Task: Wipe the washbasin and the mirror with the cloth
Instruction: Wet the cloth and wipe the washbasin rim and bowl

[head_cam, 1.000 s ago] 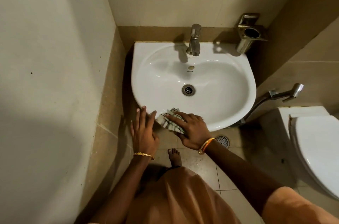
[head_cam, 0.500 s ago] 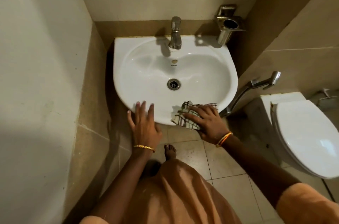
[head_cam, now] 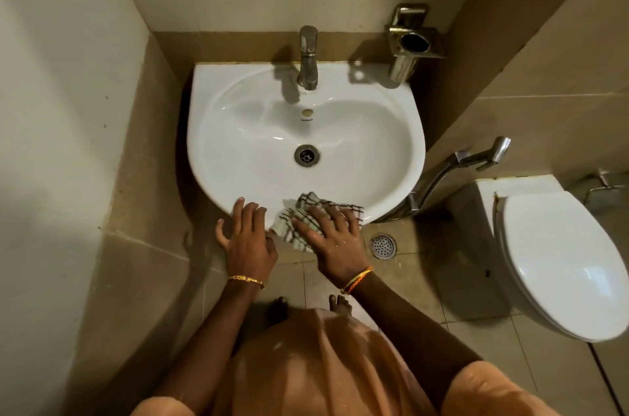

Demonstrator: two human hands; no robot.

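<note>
A: What moved? The cloth [head_cam: 318, 216] has slid right along the front rim of the washbasin [head_cam: 238, 129], from left of centre toward lower centre of the frame.

B: And the hands?

A: The right hand [head_cam: 332, 238] presses it flat, fingers spread, not clenched. The left hand [head_cam: 246, 238] rests on the rim, fingers relaxed, holding nothing.

B: So the rim's nearly covered; the mirror, out of view, probably remains.

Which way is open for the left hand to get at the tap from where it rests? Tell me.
Probably yes: the left hand rests on the washbasin's near rim, and the bowl between it and the tap is bare. The right hand with the cloth lies off to the side.
</note>
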